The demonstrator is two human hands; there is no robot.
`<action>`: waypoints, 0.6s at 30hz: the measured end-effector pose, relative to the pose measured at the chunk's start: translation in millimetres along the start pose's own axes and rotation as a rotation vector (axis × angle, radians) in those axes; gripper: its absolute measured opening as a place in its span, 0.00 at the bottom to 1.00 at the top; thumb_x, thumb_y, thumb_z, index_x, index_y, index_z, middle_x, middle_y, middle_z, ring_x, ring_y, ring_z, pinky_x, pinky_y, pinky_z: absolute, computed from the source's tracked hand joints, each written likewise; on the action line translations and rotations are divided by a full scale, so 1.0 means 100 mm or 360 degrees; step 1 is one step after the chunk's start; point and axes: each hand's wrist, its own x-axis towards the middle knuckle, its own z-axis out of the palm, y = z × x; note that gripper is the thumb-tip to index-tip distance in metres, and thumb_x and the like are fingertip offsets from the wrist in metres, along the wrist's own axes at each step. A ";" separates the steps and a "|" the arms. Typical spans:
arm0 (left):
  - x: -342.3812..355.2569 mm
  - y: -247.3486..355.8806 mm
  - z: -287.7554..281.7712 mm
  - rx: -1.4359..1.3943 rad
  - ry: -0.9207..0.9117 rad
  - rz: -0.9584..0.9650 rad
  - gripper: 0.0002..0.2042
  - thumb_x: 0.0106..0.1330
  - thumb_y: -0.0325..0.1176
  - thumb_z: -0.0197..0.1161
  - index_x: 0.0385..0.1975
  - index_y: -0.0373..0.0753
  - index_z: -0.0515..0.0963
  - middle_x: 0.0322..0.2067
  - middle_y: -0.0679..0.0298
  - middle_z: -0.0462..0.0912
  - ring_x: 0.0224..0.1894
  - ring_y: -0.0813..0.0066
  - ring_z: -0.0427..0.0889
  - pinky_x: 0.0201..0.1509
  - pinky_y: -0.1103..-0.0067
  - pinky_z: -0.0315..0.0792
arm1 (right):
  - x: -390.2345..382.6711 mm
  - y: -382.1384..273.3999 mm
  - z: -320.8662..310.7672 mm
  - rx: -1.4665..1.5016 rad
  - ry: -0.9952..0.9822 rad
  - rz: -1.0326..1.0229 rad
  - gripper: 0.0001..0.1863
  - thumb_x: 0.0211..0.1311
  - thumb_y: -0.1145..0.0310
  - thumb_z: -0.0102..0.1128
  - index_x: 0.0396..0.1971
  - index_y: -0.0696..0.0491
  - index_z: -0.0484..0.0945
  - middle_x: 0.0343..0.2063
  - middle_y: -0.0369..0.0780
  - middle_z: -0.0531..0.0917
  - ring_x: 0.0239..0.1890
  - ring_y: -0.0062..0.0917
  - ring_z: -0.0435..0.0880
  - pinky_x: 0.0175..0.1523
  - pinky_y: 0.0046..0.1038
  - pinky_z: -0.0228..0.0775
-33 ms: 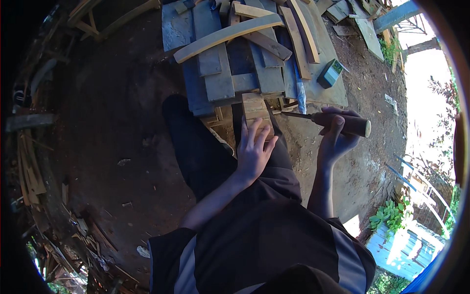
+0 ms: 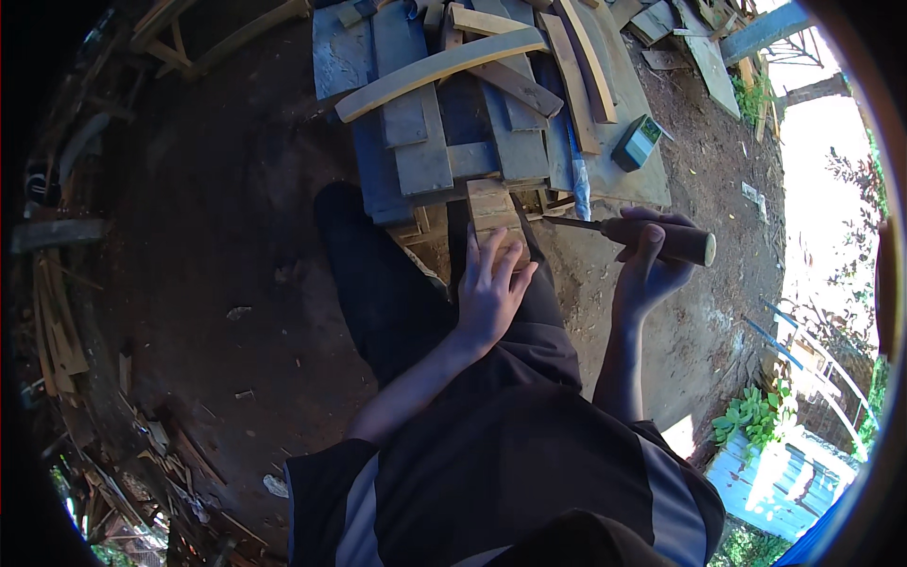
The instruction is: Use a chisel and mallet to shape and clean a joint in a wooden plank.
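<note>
My left hand [image 2: 494, 288] grips the near end of a pale wooden block [image 2: 490, 203], with the fingers lying over its top face. Shallow recesses show in that face. The block lies over my thigh, its far end close to the table's edge. Off to the right, my right hand [image 2: 652, 257] is wrapped round the thick brown wooden handle of a chisel [image 2: 666, 240]. Its slim dark blade points left toward the block and stays apart from it.
Ahead stands a low worktable [image 2: 638, 184] bearing several boards, a curved wooden piece [image 2: 444, 68] and a small teal-and-black box [image 2: 639, 142]. A saw with a wrapped handle [image 2: 581, 189] hangs over its near edge. Wood scraps [image 2: 179, 444] litter the ground at left.
</note>
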 end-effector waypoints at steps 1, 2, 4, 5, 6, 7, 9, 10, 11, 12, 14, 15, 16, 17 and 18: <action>0.01 0.00 0.02 0.0018 0.0016 0.0030 0.18 0.57 0.35 0.75 0.45 0.37 0.79 0.55 0.56 0.74 0.62 0.40 0.71 0.60 0.58 0.74 | 0.00 0.00 0.00 -0.0001 0.0000 -0.0001 0.19 0.71 0.58 0.59 0.45 0.58 0.66 0.32 0.48 0.87 0.26 0.23 0.86 0.21 0.15 0.67; 0.00 0.00 0.02 0.0018 0.0016 0.0030 0.18 0.57 0.35 0.75 0.45 0.37 0.79 0.55 0.56 0.74 0.62 0.40 0.71 0.60 0.58 0.74 | 0.00 -0.01 -0.01 0.0010 0.0009 -0.0033 0.20 0.71 0.58 0.59 0.46 0.58 0.66 0.32 0.48 0.87 0.26 0.23 0.86 0.21 0.15 0.68; 0.00 0.00 0.02 0.0066 -0.0036 0.0050 0.19 0.56 0.35 0.75 0.45 0.37 0.79 0.51 0.56 0.74 0.62 0.41 0.72 0.58 0.58 0.75 | 0.00 -0.02 -0.02 0.0020 0.0022 -0.0064 0.20 0.71 0.58 0.59 0.46 0.59 0.66 0.32 0.48 0.87 0.26 0.23 0.86 0.21 0.15 0.68; 0.00 -0.01 0.01 0.0065 -0.0040 0.0054 0.19 0.56 0.35 0.75 0.45 0.37 0.79 0.51 0.56 0.74 0.62 0.41 0.72 0.58 0.58 0.75 | -0.01 -0.03 -0.03 0.0014 0.0006 -0.0063 0.20 0.70 0.58 0.59 0.46 0.59 0.66 0.33 0.48 0.87 0.26 0.23 0.86 0.22 0.15 0.68; 0.00 -0.02 0.00 0.0048 0.0010 0.0080 0.18 0.57 0.35 0.75 0.44 0.37 0.79 0.49 0.55 0.74 0.61 0.40 0.73 0.57 0.59 0.77 | -0.01 -0.03 -0.04 0.0008 -0.0009 -0.0061 0.21 0.70 0.57 0.59 0.46 0.59 0.66 0.33 0.48 0.86 0.27 0.23 0.86 0.22 0.15 0.68; -0.01 -0.03 -0.02 0.0031 0.0059 0.0105 0.16 0.57 0.35 0.75 0.42 0.36 0.80 0.47 0.55 0.74 0.60 0.39 0.73 0.55 0.60 0.79 | -0.02 -0.03 -0.05 0.0006 -0.0005 -0.0058 0.21 0.70 0.57 0.59 0.46 0.59 0.66 0.33 0.48 0.86 0.27 0.23 0.86 0.22 0.15 0.68; -0.02 -0.06 -0.02 0.0008 0.0116 0.0111 0.17 0.56 0.35 0.76 0.42 0.37 0.80 0.45 0.56 0.75 0.58 0.45 0.76 0.53 0.61 0.80 | -0.04 -0.02 -0.06 -0.0001 -0.0025 -0.0050 0.21 0.70 0.56 0.60 0.47 0.59 0.66 0.33 0.48 0.86 0.27 0.23 0.86 0.22 0.15 0.68; 0.00 -0.06 -0.03 -0.0015 0.0177 0.0112 0.18 0.55 0.35 0.77 0.42 0.38 0.81 0.43 0.58 0.75 0.55 0.50 0.78 0.51 0.63 0.81 | -0.05 -0.02 -0.07 -0.0002 -0.0021 -0.0047 0.21 0.70 0.56 0.60 0.47 0.59 0.66 0.33 0.48 0.86 0.27 0.23 0.86 0.22 0.15 0.68; 0.03 -0.03 -0.06 -0.0001 0.0222 0.0182 0.17 0.54 0.35 0.77 0.42 0.37 0.82 0.41 0.58 0.75 0.50 0.54 0.81 0.48 0.66 0.81 | -0.05 -0.01 -0.08 -0.0017 -0.0022 -0.0035 0.22 0.70 0.56 0.60 0.47 0.59 0.66 0.33 0.48 0.86 0.27 0.23 0.86 0.22 0.15 0.68; 0.03 -0.03 -0.04 -0.0001 0.0218 0.0184 0.17 0.54 0.35 0.77 0.42 0.37 0.82 0.41 0.58 0.75 0.50 0.54 0.81 0.48 0.66 0.81 | -0.06 -0.01 -0.08 -0.0031 -0.0022 -0.0024 0.22 0.70 0.56 0.60 0.47 0.59 0.66 0.33 0.48 0.86 0.27 0.23 0.86 0.22 0.15 0.69; 0.04 -0.04 0.01 0.0013 0.0174 0.0087 0.18 0.54 0.36 0.78 0.41 0.38 0.81 0.44 0.57 0.74 0.51 0.52 0.79 0.48 0.66 0.81 | -0.07 -0.02 -0.07 -0.0016 -0.0043 -0.0037 0.22 0.70 0.55 0.60 0.47 0.58 0.65 0.33 0.48 0.86 0.27 0.24 0.86 0.22 0.15 0.69; 0.04 -0.06 0.02 0.0016 0.0174 0.0086 0.18 0.54 0.36 0.78 0.41 0.38 0.81 0.44 0.57 0.74 0.51 0.52 0.79 0.48 0.66 0.81 | -0.08 -0.02 -0.06 -0.0005 -0.0063 -0.0052 0.23 0.70 0.54 0.60 0.47 0.58 0.65 0.33 0.49 0.86 0.27 0.24 0.86 0.22 0.15 0.70; 0.05 -0.08 0.02 0.0073 0.0116 0.0070 0.19 0.53 0.37 0.78 0.40 0.39 0.79 0.47 0.56 0.72 0.52 0.52 0.77 0.48 0.65 0.80 | -0.08 0.00 -0.08 -0.0007 -0.0059 -0.0049 0.23 0.70 0.54 0.60 0.47 0.58 0.65 0.33 0.49 0.86 0.27 0.24 0.86 0.22 0.15 0.70; 0.06 -0.10 0.02 0.0131 0.0058 0.0054 0.20 0.53 0.38 0.78 0.40 0.39 0.78 0.50 0.55 0.71 0.54 0.52 0.76 0.49 0.65 0.80 | -0.10 0.03 -0.10 -0.0020 -0.0075 -0.0089 0.24 0.70 0.52 0.59 0.47 0.58 0.65 0.33 0.49 0.86 0.27 0.25 0.87 0.23 0.16 0.70; 0.08 -0.12 0.03 0.0130 0.0052 0.0053 0.20 0.53 0.38 0.78 0.40 0.39 0.78 0.50 0.55 0.71 0.54 0.52 0.76 0.49 0.65 0.80 | -0.11 0.05 -0.11 -0.0034 -0.0091 -0.0129 0.25 0.70 0.51 0.59 0.47 0.58 0.64 0.33 0.49 0.86 0.27 0.26 0.87 0.23 0.16 0.71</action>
